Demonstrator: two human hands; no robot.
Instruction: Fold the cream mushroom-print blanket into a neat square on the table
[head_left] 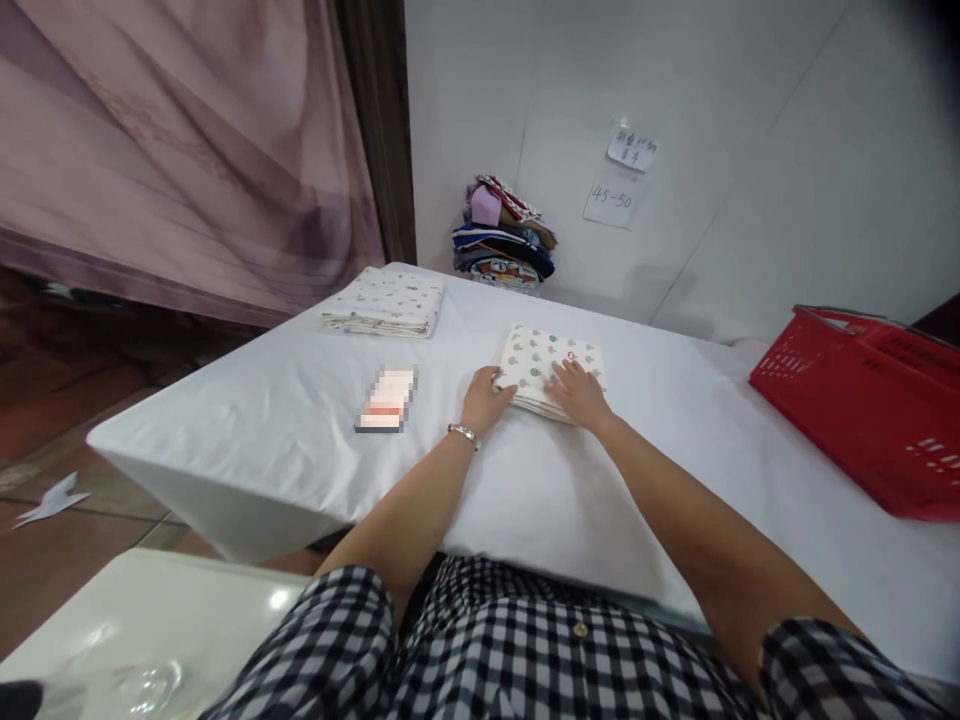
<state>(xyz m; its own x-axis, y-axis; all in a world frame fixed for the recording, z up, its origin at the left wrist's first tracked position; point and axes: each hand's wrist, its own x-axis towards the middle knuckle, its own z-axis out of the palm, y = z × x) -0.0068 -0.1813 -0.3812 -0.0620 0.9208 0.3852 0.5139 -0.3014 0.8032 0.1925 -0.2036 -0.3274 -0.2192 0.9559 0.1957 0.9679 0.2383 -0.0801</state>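
A folded cream cloth (pixel 529 355) with a small grey, blue and red print lies on the white-covered table in front of me. My left hand (pixel 486 400) grips its near left corner, thumb toward the front edge and fingers at the left side, partly hidden. On top of the cloth's right part rests my right hand (pixel 579 393), fingers stretched and spread. Farther left on the table is another folded cloth (pixel 390 300), white with a small dark print. A blurred-out phone (pixel 387 398) lies nearer, left of my left hand.
A red basket (pixel 862 400) stands at the table's right side. Behind the table's far edge, a stack of folded clothes (pixel 504 235) is against the wall, with paper signs (pixel 615 200) above. A purple curtain (pixel 195 150) hangs left. A pale glossy surface (pixel 150 620) is at lower left.
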